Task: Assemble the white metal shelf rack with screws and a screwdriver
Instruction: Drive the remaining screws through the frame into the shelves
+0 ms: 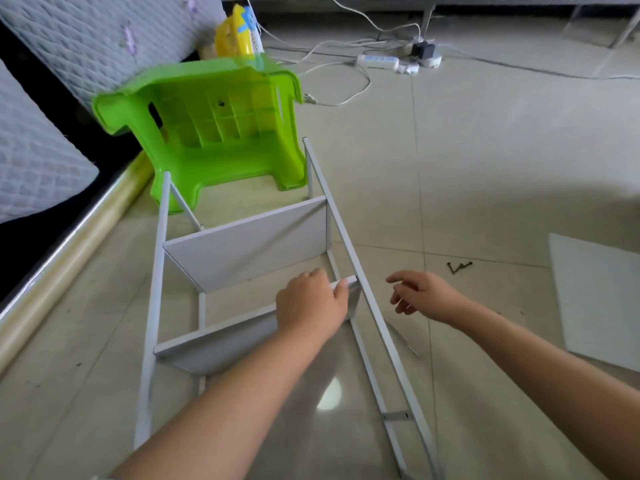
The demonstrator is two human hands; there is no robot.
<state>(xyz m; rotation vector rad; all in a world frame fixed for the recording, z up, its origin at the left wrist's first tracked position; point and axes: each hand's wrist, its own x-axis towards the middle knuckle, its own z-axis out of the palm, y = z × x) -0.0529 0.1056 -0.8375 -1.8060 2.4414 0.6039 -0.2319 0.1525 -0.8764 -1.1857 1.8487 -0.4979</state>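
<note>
Two shelf panels sit in the white rack frame (349, 258) lying on the tiled floor (485, 168); the left hand (311, 303) grips the nearer panel (221, 344), fingers curled over its edge. Beside it, the right hand (424, 296) hovers with fingers loosely spread, holding nothing. Farther off lie dark screws (459, 266), and a green stool (214, 123) on its side.

The green stool (211, 133) blocks the far end of the rack (349, 258). Loose screws (459, 266) and a white board (599, 299) lie on the right. Bare floor (502, 150) beyond them leaves room.
</note>
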